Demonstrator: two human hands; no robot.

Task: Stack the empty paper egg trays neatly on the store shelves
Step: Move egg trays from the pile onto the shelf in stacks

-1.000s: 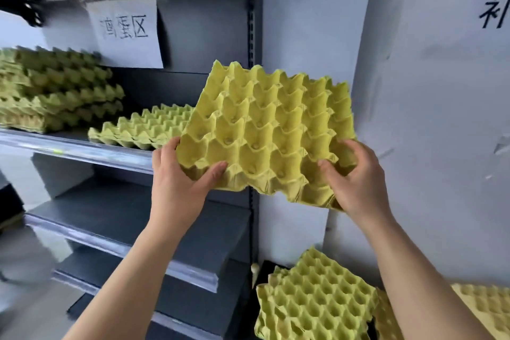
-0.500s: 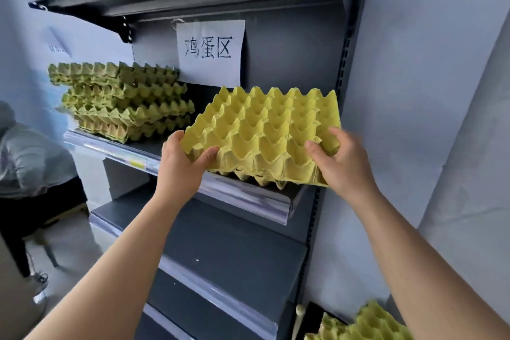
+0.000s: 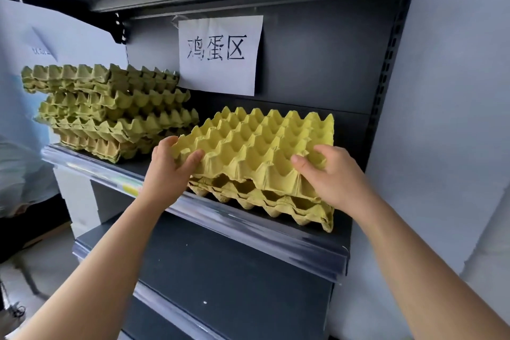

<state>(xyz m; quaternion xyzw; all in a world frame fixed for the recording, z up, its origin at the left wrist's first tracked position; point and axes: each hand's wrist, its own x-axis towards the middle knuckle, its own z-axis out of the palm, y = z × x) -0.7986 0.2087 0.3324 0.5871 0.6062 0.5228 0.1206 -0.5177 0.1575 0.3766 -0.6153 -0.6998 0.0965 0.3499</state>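
Grey shelf (image 3: 249, 219) at centre frame, egg tray (image 3: 256, 143) gripped by left hand (image 3: 168, 174) and right hand (image 3: 338, 178) (thumbs on top), lower trays (image 3: 278, 203) beneath.

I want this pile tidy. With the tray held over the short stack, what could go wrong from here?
The held tray is tilted over the lower trays; let go now, its cups may not nest. The lower trays lie near the shelf front edge; a push might slide them off.

White paper sign (image 3: 220, 55), black handwritten characters; pale wall (image 3: 455, 91) right; blurred light garment (image 3: 19, 174) far left.
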